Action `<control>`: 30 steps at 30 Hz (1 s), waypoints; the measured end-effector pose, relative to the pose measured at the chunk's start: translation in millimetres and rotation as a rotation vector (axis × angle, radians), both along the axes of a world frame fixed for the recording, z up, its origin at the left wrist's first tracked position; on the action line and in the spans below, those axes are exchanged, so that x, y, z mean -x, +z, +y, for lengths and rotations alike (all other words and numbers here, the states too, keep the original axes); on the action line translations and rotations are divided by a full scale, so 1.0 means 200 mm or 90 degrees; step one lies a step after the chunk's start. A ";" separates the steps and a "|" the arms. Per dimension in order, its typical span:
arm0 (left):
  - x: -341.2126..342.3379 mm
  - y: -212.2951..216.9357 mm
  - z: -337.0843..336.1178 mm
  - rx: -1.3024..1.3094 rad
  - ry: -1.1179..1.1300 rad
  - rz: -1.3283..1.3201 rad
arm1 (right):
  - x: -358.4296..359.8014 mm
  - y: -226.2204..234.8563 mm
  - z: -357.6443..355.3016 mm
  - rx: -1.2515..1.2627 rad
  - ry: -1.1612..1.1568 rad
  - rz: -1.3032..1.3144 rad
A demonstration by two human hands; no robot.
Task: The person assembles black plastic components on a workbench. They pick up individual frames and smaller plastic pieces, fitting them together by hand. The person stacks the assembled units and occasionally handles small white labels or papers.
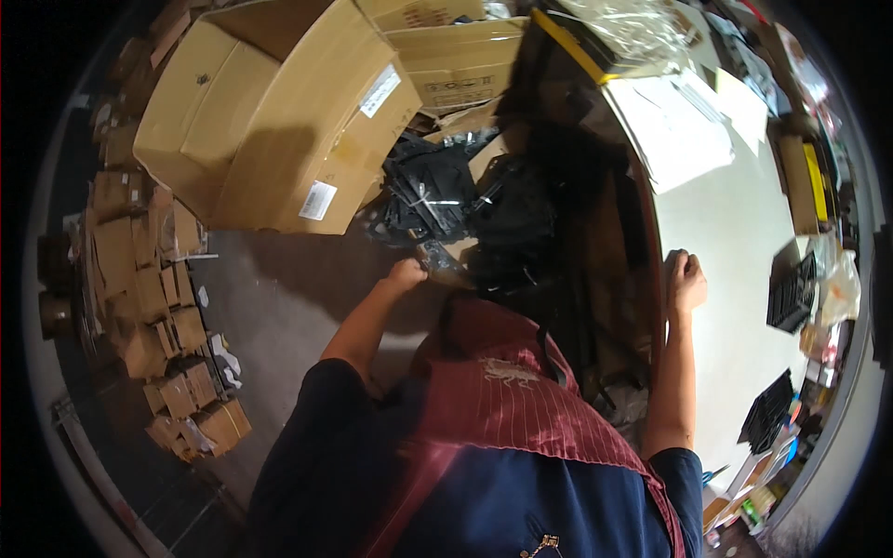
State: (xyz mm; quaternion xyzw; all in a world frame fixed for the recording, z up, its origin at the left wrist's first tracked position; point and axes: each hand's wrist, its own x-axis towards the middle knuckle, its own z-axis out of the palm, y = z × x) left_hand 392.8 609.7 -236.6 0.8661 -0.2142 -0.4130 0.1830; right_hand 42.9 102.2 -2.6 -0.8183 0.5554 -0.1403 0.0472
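Note:
My left hand (406, 272) is low over the floor, its fingers closed on the edge of a shiny plastic bag (441, 264). What the bag holds is not clear. Just beyond it lies a heap of black items in clear plastic (428, 191), loosely piled. On the left edge of the white table (721, 219) rests my right hand (686, 282), fingers curled. A small dark spot shows at its fingertips, too small to name.
A large open cardboard box (307, 121) lies tilted at the upper left, with another carton (465, 60) behind. Flattened cardboard (139, 270) is stacked along the left. Papers (674, 130), black racks (793, 290) and clear plastic wrapping (633, 33) are on the table.

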 end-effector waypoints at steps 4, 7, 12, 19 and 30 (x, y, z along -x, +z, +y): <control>-0.22 -0.04 -0.24 0.011 0.271 0.066 | -0.15 -0.01 -0.08 -0.019 -0.031 -0.019; -0.36 -0.30 -0.36 0.049 0.406 -0.006 | -0.16 -0.06 -0.10 -0.046 -0.001 -0.152; -0.45 -0.46 -0.77 0.071 0.732 0.007 | -0.13 -0.18 -0.17 -0.108 0.016 -0.390; -0.42 -0.18 -1.07 -0.168 0.432 -0.133 | -0.10 -0.21 -0.16 -0.117 -0.006 -0.416; -0.45 0.20 -1.03 0.148 0.204 -0.329 | -0.03 -0.30 -0.22 -0.096 0.026 -0.491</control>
